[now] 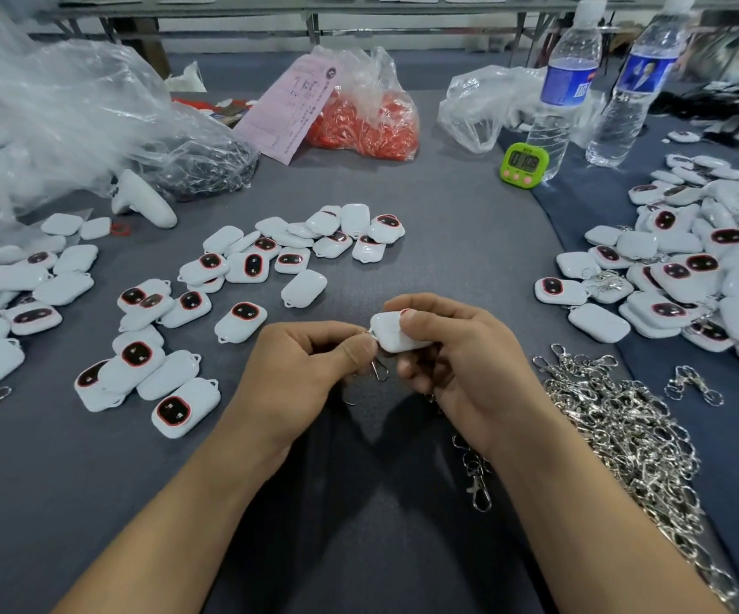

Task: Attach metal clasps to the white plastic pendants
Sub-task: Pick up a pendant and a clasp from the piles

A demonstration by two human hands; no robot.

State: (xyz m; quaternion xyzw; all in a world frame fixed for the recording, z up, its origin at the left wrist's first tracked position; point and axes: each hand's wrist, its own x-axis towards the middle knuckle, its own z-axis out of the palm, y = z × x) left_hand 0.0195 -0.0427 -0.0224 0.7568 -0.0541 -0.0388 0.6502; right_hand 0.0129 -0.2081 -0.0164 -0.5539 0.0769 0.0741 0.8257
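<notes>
One pendant, right hand gripping — clasp, left hand pinching

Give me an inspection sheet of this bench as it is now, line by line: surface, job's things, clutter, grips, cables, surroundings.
Surface: grey table cover, smooth.
Job's things: white pendant in hand, metal clasp hanging at its loop end; loose pendants left and centre; clasp heap at right; clasped pendants far right.
Clutter: left water bottle, right water bottle, green timer, bag of orange pieces, pink slip, clear plastic bags.
Grips: left grip pinches the metal clasp; right grip holds the white pendant.
Cables: nothing seen.
Surroundings: metal table frames behind.
</notes>
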